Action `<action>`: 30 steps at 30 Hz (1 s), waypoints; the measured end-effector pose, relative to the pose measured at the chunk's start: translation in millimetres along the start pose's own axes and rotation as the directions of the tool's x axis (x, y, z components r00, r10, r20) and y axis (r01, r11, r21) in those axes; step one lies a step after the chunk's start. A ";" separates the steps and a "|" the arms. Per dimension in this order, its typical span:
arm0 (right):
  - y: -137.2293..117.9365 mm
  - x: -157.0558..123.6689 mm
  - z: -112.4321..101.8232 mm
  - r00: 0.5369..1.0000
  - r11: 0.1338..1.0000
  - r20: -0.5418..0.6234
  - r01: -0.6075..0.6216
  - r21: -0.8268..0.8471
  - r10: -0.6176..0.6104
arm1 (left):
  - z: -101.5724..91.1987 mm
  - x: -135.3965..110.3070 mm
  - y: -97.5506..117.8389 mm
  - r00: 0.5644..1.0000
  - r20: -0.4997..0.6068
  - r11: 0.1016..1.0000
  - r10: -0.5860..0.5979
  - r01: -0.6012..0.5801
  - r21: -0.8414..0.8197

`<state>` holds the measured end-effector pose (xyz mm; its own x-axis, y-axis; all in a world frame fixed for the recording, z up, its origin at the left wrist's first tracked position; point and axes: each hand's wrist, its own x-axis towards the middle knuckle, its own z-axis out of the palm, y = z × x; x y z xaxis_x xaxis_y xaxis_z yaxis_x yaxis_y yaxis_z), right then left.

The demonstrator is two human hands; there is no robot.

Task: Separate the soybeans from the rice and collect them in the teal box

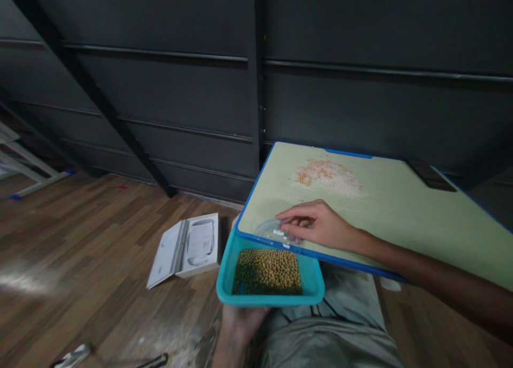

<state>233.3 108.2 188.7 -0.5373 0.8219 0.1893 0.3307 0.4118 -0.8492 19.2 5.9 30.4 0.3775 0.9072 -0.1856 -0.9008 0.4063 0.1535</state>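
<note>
My left hand [239,322] holds a teal tray [228,288] from underneath, just below the near-left corner of a light green board with a blue rim [401,213]. The tray is filled with small yellowish beans [267,271]. My right hand [315,223] rests on the board's near edge, fingers curled on a small clear plastic piece [270,230] that sits right above the tray. A scattered pile of pale grains and yellow beans [326,175] lies farther back on the board.
An open white box [186,247] lies on the wooden floor to the left. A dark panelled wall [256,74] rises behind the board. A dark flat object [428,174] sits at the board's far right edge. My lap in grey cloth [332,330] is below.
</note>
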 end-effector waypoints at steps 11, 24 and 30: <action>41.6 24.1 -89.0 0.911 0.983 -0.408 -0.023 -0.183 -0.055 | -17.7 0.2 0.6 0.963 -0.257 0.997 0.080 -0.076 0.026; 58.1 18.3 -81.9 0.958 0.997 -0.280 -0.070 -0.017 0.062 | -22.3 -4.0 11.4 0.979 -0.197 0.999 0.052 -0.051 0.006; 58.1 16.0 -79.5 0.968 0.995 -0.232 -0.096 0.015 0.097 | -29.1 -0.8 10.3 0.975 -0.220 0.998 0.041 -0.049 -0.031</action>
<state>305.5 176.6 181.5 -0.3079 0.9268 0.2148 0.3691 0.3245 -0.8709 3.4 6.1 3.9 0.2841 0.8769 -0.3878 -0.9244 0.3578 0.1319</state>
